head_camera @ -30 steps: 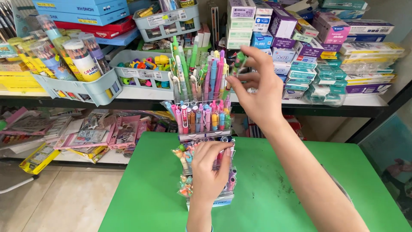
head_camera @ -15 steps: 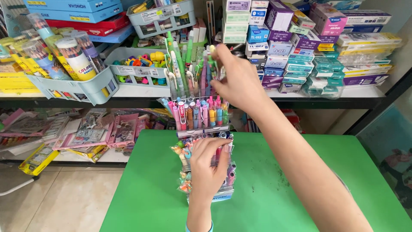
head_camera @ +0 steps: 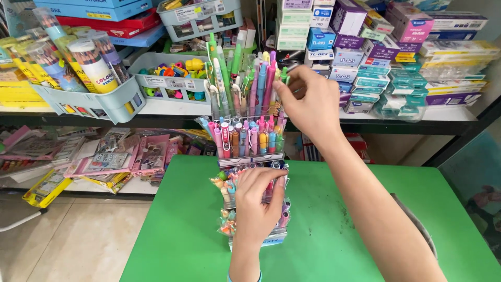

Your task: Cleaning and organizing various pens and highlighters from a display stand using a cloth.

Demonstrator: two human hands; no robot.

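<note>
A tall clear plastic pen stand with steps (head_camera: pixel 250 159), full of pens, is seen on the back part of a bright green table (head_camera: pixel 323 230). The front of the stand is gripped by the left hand (head_camera: pixel 257 203), with the fingers (head_camera: pixel 263 180) curled over a lower step, so the hand is closed on the stand. The top row of the stand is filled with long pens in green, pink, purple and blue (head_camera: pixel 245 83). The right hand (head_camera: pixel 309 104) is held up at the right side of that top row. Its fingers (head_camera: pixel 292 78) are pinched close together around the top of a thin pen, but which pen is held cannot be told for sure. Shorter pens with pink, orange and blue caps (head_camera: pixel 245 138) are kept in the middle row of the stand. Behind the stand, a shelf (head_camera: pixel 172 108) is seen. To the left of the stand, a pale blue plastic basket (head_camera: pixel 112 102) holds round tubes of colour pencils (head_camera: pixel 94 62). To the right of the stand, small boxes in purple, blue and teal (head_camera: pixel 381 57) are piled up. Below the shelf, left of the stand, flat pink packs (head_camera: pixel 120 156) are laid out.
</note>
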